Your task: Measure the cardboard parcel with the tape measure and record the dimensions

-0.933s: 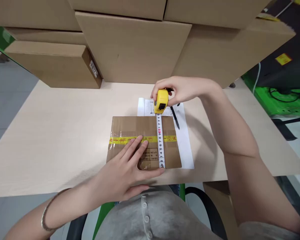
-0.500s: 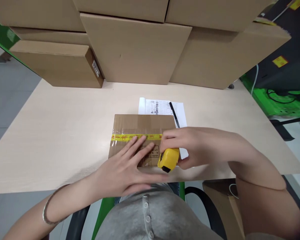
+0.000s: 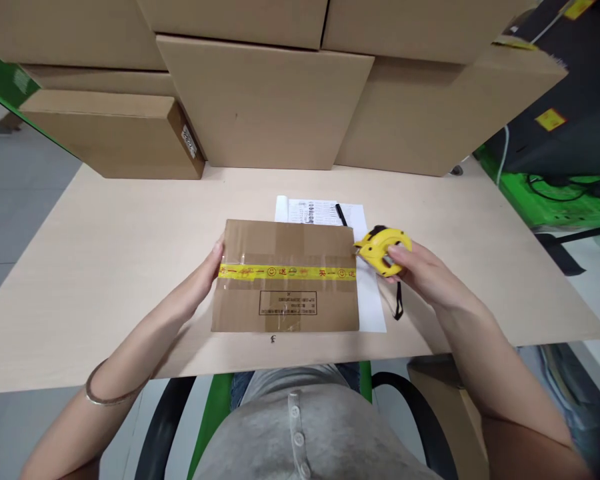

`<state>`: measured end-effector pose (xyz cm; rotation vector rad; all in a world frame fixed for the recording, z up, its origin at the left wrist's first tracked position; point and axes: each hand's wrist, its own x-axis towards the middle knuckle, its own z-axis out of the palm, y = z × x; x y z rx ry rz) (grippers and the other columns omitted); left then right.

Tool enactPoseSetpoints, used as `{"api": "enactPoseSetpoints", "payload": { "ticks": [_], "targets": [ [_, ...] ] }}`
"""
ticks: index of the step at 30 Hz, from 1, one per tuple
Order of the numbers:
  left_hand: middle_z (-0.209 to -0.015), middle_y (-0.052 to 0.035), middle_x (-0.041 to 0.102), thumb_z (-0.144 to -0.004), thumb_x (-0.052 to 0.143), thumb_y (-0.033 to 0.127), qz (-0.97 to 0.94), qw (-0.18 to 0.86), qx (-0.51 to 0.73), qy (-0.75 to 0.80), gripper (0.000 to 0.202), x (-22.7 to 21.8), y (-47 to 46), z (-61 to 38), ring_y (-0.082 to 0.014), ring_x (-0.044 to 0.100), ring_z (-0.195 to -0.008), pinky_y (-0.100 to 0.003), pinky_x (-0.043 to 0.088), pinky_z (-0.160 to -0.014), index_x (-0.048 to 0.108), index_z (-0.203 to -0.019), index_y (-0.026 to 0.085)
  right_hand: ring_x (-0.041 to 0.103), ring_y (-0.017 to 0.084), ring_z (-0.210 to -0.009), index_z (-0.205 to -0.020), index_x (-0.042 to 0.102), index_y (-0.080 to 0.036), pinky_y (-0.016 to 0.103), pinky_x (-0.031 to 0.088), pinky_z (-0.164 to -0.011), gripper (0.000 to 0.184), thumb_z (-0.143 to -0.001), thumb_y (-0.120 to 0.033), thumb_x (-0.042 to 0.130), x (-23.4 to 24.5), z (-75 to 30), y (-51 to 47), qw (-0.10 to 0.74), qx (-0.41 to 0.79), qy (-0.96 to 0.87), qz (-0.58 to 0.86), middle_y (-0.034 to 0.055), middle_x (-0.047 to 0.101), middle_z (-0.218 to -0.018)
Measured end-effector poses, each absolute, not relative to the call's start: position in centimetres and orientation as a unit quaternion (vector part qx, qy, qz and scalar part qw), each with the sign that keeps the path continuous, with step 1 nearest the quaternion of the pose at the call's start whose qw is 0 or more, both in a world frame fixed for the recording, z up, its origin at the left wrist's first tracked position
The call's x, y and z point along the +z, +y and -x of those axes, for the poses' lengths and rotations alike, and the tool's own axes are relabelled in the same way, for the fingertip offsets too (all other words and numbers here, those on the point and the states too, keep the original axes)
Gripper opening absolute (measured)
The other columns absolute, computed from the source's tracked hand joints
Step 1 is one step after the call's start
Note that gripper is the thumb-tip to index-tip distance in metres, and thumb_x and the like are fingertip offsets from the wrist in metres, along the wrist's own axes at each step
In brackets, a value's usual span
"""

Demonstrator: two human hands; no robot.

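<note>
A flat cardboard parcel [image 3: 286, 300] with a yellow tape stripe lies on the wooden table [image 3: 105, 267] in front of me. My left hand [image 3: 203, 277] rests against its left edge, fingers bent round the side. My right hand [image 3: 417, 270] is closed on a yellow tape measure [image 3: 380, 248] held at the parcel's right edge, its black strap dangling. No blade is drawn out.
A printed white sheet [image 3: 370, 293] lies under the parcel's right side, with a black pen [image 3: 341, 215] on it at the back. Large cardboard boxes [image 3: 260, 100] are stacked along the table's far side. Green equipment [image 3: 555, 200] stands at the right.
The tape blade has been drawn back in. My right hand carried the tape measure from the parcel's far edge to its right edge. My left hand slid off the parcel's top to its left edge.
</note>
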<state>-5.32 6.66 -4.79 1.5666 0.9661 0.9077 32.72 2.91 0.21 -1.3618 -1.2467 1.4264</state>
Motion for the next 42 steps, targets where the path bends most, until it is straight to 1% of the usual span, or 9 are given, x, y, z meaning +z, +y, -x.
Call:
{"api": "enactPoseSetpoints", "payload": {
  "ticks": [4,7,12,17,20,23,29,33,42],
  "targets": [
    [-0.171,0.0013,0.026,-0.094,0.059,0.060,-0.664,0.505,0.422,0.354,0.075,-3.1,7.3,6.0,-0.0387,0.034,-0.152,-0.061,0.044,-0.116,0.027,-0.160,0.044,0.063,0.019,-0.077,-0.097,0.074,-0.028,0.029,0.054,-0.067,0.034,-0.080,-0.057,0.077,1.2,-34.0,1.3,0.457,0.530,-0.501,0.510,0.0026,0.070,-0.091],
    [-0.165,-0.0043,0.034,-0.075,0.086,0.042,-0.733,0.435,0.436,0.288,0.102,-2.4,7.9,6.5,-0.0375,0.038,-0.148,-0.057,0.042,-0.119,0.027,-0.159,0.043,0.070,0.023,-0.090,-0.111,0.074,-0.034,0.032,0.058,-0.071,0.040,-0.078,-0.057,0.077,2.2,-34.9,-0.1,0.436,0.545,-0.525,0.486,0.0033,0.073,-0.117],
    [-0.147,-0.0112,0.042,-0.056,0.095,0.022,-0.781,0.394,0.428,0.226,0.117,-4.5,8.2,7.3,-0.0356,0.049,-0.132,-0.052,0.052,-0.106,0.032,-0.154,0.035,0.068,0.022,-0.081,-0.112,0.074,-0.033,0.032,0.055,-0.059,0.037,-0.083,-0.056,0.071,3.8,-35.3,0.1,0.342,0.505,-0.619,0.496,0.0052,0.067,-0.126],
    [-0.149,-0.0147,0.041,-0.053,0.097,0.021,-0.783,0.375,0.454,0.199,0.123,-6.5,7.6,7.6,-0.0374,0.049,-0.133,-0.054,0.048,-0.109,0.030,-0.155,0.029,0.064,0.020,-0.078,-0.111,0.063,-0.036,0.032,0.054,-0.062,0.027,-0.087,-0.043,0.072,6.1,-32.3,3.0,0.380,0.381,-0.688,0.486,-0.0019,0.065,-0.099],
    [-0.150,-0.0150,0.044,-0.052,0.099,0.022,-0.768,0.383,0.470,0.205,0.134,-6.7,7.3,7.3,-0.0377,0.048,-0.137,-0.055,0.046,-0.112,0.021,-0.160,0.032,0.066,0.022,-0.099,-0.129,0.051,-0.031,0.036,0.055,-0.083,0.042,-0.092,-0.036,0.069,7.7,-27.4,5.0,0.327,0.316,-0.790,0.412,0.0006,0.066,-0.113],
    [-0.153,-0.0149,0.043,-0.054,0.099,0.024,-0.764,0.382,0.480,0.201,0.141,-7.1,7.1,7.2,-0.0366,0.049,-0.139,-0.053,0.048,-0.111,0.010,-0.162,0.037,0.067,0.019,-0.094,-0.133,0.044,-0.024,0.033,0.054,-0.082,0.044,-0.096,-0.038,0.063,8.7,-21.8,6.7,0.280,0.304,-0.860,0.301,0.0041,0.066,-0.122],
    [-0.157,-0.0085,0.043,-0.055,0.099,0.031,-0.786,0.326,0.477,0.218,0.138,-9.1,7.0,8.0,-0.0344,0.055,-0.136,-0.052,0.054,-0.106,0.011,-0.159,0.049,0.064,0.016,-0.087,-0.126,0.051,-0.027,0.030,0.050,-0.072,0.032,-0.103,-0.047,0.044,8.9,-16.7,8.5,0.171,0.277,-0.917,0.232,0.0021,0.066,-0.124],
    [-0.162,-0.0079,0.039,-0.056,0.098,0.041,-0.808,0.292,0.476,0.187,0.126,-8.8,7.7,7.9,-0.0381,0.045,-0.144,-0.059,0.044,-0.114,0.025,-0.159,0.047,0.069,0.016,-0.096,-0.130,0.054,-0.040,0.028,0.052,-0.079,0.033,-0.097,-0.039,0.054,9.1,-18.8,8.1,0.145,0.270,-0.903,0.302,-0.0061,0.069,-0.125],
    [-0.156,-0.0098,0.041,-0.071,0.085,0.049,-0.836,0.246,0.460,0.171,0.093,-6.8,8.0,7.3,-0.0368,0.042,-0.144,-0.062,0.047,-0.109,0.041,-0.153,0.042,0.068,0.017,-0.078,-0.122,0.063,-0.035,0.028,0.052,-0.058,0.041,-0.084,-0.035,0.078,8.3,-33.4,3.8,0.234,0.207,-0.825,0.471,0.0007,0.073,-0.108]
  ]
}}
